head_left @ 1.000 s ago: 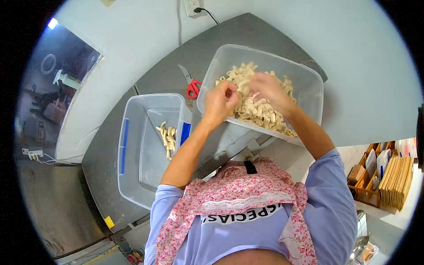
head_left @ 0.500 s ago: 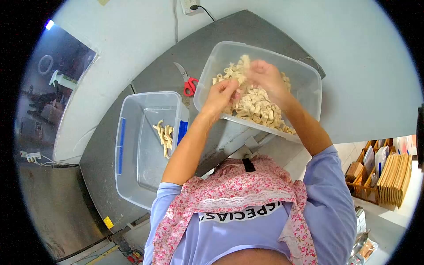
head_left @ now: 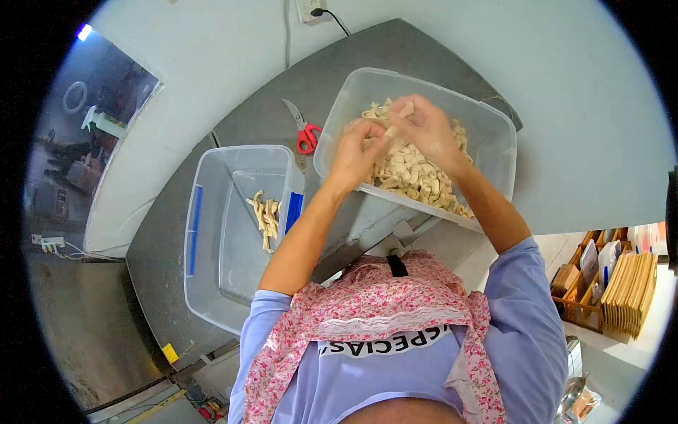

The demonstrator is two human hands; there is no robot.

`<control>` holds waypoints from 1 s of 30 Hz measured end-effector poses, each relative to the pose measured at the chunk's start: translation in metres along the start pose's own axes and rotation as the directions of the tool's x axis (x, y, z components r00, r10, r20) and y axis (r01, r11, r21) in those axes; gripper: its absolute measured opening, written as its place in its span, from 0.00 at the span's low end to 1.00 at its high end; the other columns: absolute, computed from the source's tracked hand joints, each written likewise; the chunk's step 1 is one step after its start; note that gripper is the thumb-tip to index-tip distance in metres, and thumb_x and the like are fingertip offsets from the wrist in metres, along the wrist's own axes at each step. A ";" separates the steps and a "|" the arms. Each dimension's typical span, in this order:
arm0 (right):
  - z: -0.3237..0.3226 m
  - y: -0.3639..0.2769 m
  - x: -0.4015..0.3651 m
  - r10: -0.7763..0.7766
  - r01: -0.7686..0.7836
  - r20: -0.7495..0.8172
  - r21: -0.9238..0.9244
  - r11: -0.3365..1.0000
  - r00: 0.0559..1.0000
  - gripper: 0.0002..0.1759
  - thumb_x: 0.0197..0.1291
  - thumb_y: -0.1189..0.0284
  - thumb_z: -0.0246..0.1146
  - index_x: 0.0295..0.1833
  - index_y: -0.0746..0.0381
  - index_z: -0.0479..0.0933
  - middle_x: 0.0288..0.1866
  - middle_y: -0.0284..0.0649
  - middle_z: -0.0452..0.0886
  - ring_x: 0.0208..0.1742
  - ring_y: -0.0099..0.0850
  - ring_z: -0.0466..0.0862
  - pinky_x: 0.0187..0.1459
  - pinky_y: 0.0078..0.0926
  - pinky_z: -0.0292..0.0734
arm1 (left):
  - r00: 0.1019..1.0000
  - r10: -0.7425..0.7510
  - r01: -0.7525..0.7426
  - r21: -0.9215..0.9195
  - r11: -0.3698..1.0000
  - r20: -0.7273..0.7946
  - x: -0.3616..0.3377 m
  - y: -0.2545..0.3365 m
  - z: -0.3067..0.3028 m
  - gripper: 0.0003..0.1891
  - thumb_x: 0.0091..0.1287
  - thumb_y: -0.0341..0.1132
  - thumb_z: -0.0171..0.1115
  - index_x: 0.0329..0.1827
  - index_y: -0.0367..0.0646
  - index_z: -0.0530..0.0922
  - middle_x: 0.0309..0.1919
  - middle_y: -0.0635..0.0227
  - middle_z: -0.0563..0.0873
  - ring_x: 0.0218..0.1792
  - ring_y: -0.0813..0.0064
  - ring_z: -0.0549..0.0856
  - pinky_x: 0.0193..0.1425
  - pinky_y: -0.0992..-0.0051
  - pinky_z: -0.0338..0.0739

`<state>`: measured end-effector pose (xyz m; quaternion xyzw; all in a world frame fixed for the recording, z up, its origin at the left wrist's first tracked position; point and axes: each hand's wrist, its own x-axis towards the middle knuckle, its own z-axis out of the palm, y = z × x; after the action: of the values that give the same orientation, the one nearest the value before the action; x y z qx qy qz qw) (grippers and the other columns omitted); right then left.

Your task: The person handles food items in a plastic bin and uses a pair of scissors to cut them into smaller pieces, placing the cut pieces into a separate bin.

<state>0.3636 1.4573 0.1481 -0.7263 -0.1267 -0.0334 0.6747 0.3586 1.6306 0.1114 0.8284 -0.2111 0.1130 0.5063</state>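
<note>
My left hand (head_left: 358, 153) and my right hand (head_left: 429, 132) are close together over the right-hand clear plastic bin (head_left: 489, 166). The fingers of my left hand are pinched at a small pale piece (head_left: 390, 132). Another cream-coloured strip piece (head_left: 406, 109) sticks up from the closed fingers of my right hand, which are slightly blurred. Below them lies a heap of short, curled, cream-coloured pieces (head_left: 413, 174), partly hidden by my hands. In the left clear bin (head_left: 240, 157) are several longer pale strips (head_left: 266, 220).
Red-handled scissors (head_left: 306, 138) lie, blades apart, between the two bins on the grey tabletop (head_left: 265, 106). A wall stands behind the table. At the right, an orange basket (head_left: 580, 311) and a stack of tan folded items (head_left: 628, 293) sit lower down.
My hands stay over the right bin. The right hand has turned slightly, and a pale piece now shows above its fingers. The view has shifted a little; the strips in the left bin look unchanged.
</note>
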 end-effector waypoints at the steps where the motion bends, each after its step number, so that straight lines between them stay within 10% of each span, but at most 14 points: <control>1: 0.001 -0.001 0.001 -0.011 0.010 -0.008 -0.022 1.000 1.000 0.09 0.61 0.79 0.63 0.47 0.65 0.74 0.39 0.36 0.81 0.37 0.20 0.81 0.39 0.19 0.77 | 0.990 -0.121 0.132 -0.181 0.975 0.071 0.000 0.001 0.001 0.08 0.67 0.36 0.62 0.39 0.41 0.80 0.35 0.75 0.81 0.40 0.81 0.78 0.47 0.77 0.72; 8: -0.006 -0.006 0.008 -0.046 0.046 -0.042 0.002 0.999 0.998 0.08 0.60 0.78 0.64 0.45 0.65 0.75 0.40 0.35 0.82 0.39 0.19 0.81 0.42 0.18 0.77 | 0.932 -0.258 0.360 -0.552 0.752 0.257 -0.004 -0.005 0.006 0.08 0.70 0.35 0.60 0.42 0.39 0.80 0.33 0.75 0.81 0.34 0.87 0.76 0.41 0.83 0.71; 19: -0.011 -0.006 0.008 -0.023 0.026 -0.085 0.031 0.999 0.996 0.08 0.59 0.78 0.66 0.44 0.65 0.76 0.33 0.32 0.81 0.34 0.17 0.80 0.34 0.16 0.75 | 0.933 -0.306 0.333 -0.131 0.934 0.189 0.002 0.008 -0.006 0.05 0.65 0.31 0.65 0.40 0.42 0.79 0.31 0.76 0.81 0.30 0.88 0.77 0.34 0.85 0.72; 23: -0.018 -0.007 0.010 -0.060 0.058 -0.063 -0.019 0.998 0.996 0.08 0.59 0.76 0.66 0.43 0.64 0.76 0.33 0.32 0.82 0.35 0.17 0.80 0.35 0.15 0.75 | 0.929 -0.319 0.371 -0.519 0.770 0.189 -0.002 0.007 0.001 0.07 0.69 0.34 0.61 0.45 0.41 0.80 0.30 0.75 0.82 0.29 0.87 0.77 0.33 0.85 0.71; 30: -0.019 -0.008 0.008 0.024 -0.026 0.030 0.072 0.997 0.999 0.10 0.61 0.74 0.65 0.47 0.63 0.76 0.34 0.33 0.82 0.35 0.19 0.79 0.36 0.16 0.75 | 0.944 -0.319 0.329 -0.264 0.907 0.083 0.000 -0.007 0.001 0.04 0.63 0.30 0.66 0.36 0.39 0.83 0.26 0.76 0.82 0.28 0.87 0.76 0.33 0.82 0.70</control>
<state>0.3720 1.4403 0.1597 -0.7032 -0.1284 -0.0098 0.6992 0.3621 1.6330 0.1054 0.7757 -0.0938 -0.0184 0.6238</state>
